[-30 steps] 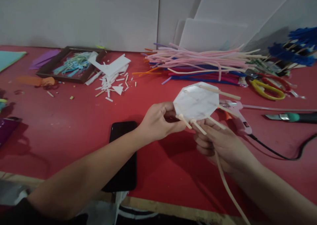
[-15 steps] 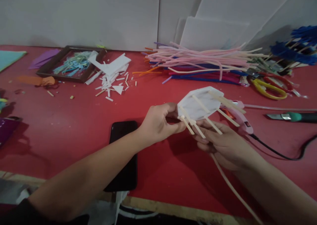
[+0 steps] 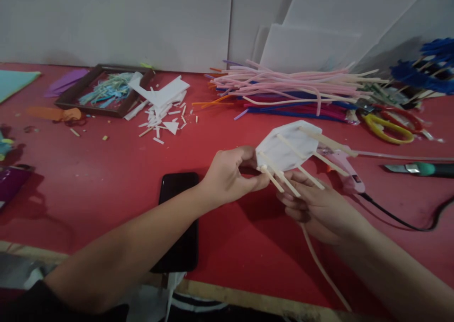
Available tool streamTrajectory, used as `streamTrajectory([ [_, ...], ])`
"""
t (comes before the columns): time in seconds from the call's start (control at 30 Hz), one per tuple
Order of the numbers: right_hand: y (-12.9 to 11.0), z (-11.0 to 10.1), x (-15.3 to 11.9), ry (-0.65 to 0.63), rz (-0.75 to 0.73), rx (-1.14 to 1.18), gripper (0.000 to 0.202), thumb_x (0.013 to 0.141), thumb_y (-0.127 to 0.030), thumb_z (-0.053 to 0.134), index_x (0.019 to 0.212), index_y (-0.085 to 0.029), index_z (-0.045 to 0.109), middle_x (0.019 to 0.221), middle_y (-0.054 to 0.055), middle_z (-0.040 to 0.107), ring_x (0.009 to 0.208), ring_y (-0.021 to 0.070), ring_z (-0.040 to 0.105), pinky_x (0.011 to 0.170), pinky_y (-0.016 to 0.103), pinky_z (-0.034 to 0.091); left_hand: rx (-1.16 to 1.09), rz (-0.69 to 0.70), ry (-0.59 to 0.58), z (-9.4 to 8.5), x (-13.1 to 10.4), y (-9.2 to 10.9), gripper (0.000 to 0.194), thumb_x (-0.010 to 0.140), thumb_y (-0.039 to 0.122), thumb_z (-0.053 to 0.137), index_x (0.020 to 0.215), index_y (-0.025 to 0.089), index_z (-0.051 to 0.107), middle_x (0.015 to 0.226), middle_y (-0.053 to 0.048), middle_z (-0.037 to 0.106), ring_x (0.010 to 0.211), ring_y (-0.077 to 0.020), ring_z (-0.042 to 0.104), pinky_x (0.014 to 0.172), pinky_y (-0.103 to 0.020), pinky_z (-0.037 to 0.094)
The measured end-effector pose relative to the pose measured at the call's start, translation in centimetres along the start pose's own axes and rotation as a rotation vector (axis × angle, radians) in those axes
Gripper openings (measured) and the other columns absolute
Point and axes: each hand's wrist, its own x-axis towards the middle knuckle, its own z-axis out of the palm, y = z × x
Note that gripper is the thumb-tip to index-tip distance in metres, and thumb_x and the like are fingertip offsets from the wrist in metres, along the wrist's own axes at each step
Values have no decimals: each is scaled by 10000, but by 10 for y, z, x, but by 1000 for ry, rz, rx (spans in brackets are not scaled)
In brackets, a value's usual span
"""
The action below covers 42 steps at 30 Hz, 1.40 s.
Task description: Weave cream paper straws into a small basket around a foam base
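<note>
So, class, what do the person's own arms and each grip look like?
A black sleeve leaves the left forearm bare; the right forearm shows no sleeve. Left grip and right grip are gloveless, with no rings or watch visible.

Left sleeve (image 3: 46, 305): black fabric, plain where visible, filling the lower left corner and ending in a dark edge against the arm.
Left forearm (image 3: 131, 246): bare from cuff to wrist.
Left hand (image 3: 225, 178): bare, fingers partly hidden.
Right forearm (image 3: 397, 265): bare along its visible length.
Right hand (image 3: 319, 206): also bare.
</note>
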Motion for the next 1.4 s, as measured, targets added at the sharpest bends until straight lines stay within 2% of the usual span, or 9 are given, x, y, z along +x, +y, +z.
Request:
streamTrajectory([
  [0.17, -5, 2, -3, 46, 25, 58, 553, 476, -528, 893, 635, -194, 482, 501, -112, 321, 427, 5, 151, 354, 137, 127, 20, 14, -16, -1, -1, -3, 130, 681, 212, 708, 767, 150, 632, 760, -39, 718, 732, -165, 687, 706, -257, 566],
  [0.4, -6, 2, -1, 117, 21, -5, 592, 419, -565, 893, 627, -203, 473, 487, -125, 275, 408, 7, 147, 330, 145, 124, 45, 18, -42, -2, -2, -3, 133, 681, 225, 705, 760, 150, 628, 767, -41, 727, 729, -167, 696, 691, -249, 554],
  [0.6, -5, 6, 0, 197, -114, -80, 521, 490, -567, 860, 613, -192, 521, 502, -113, 278, 401, 9, 179, 327, 155, 137, -9, -92, -35, 1, 3, 0, 116, 649, 214, 676, 703, 156, 591, 724, -36, 694, 700, -173, 671, 672, -271, 543],
  [0.73, -7, 8, 0, 224, -190, -94, 470, 494, -508, 876, 593, -180, 554, 510, -101, 322, 403, 7, 216, 332, 160, 168, -97, -171, -39, 1, 4, 2, 139, 617, 197, 697, 684, 153, 583, 723, -32, 681, 720, -169, 656, 688, -269, 528],
  [0.87, -9, 9, -1, 200, -207, -74, 443, 464, -463, 897, 608, -172, 596, 490, -107, 320, 392, 4, 220, 328, 160, 162, -223, -229, -59, -1, 6, 3, 169, 619, 210, 720, 728, 137, 614, 731, -16, 661, 669, -122, 607, 619, -220, 479],
  [1.0, -10, 11, -2, 163, -213, -55, 476, 463, -491, 896, 570, -176, 556, 467, -109, 314, 384, 6, 220, 319, 161, 158, -285, -273, -88, -3, 7, 4, 186, 633, 217, 742, 773, 127, 659, 709, 3, 637, 612, -80, 548, 551, -184, 423],
  [1.13, -8, 12, -2, 211, -230, -75, 497, 447, -524, 894, 616, -172, 587, 470, -109, 332, 384, 8, 239, 319, 166, 188, -321, -295, -108, -4, 7, 6, 163, 635, 225, 750, 743, 132, 670, 682, 13, 633, 585, -67, 530, 533, -179, 408],
  [1.27, -5, 10, -1, 260, -267, -104, 446, 524, -489, 879, 633, -174, 583, 470, -105, 348, 390, 14, 269, 333, 170, 236, -332, -313, -106, -4, 6, 6, 219, 592, 228, 797, 753, 128, 687, 693, -2, 666, 599, -78, 564, 526, -176, 420],
  [1.4, -3, 8, -3, 292, -321, -164, 379, 614, -479, 836, 707, -183, 618, 489, -91, 401, 393, 26, 302, 342, 180, 259, -433, -294, -92, -2, 4, 5, 358, 550, 275, 860, 833, 128, 699, 808, -48, 735, 709, -132, 660, 623, -215, 508],
])
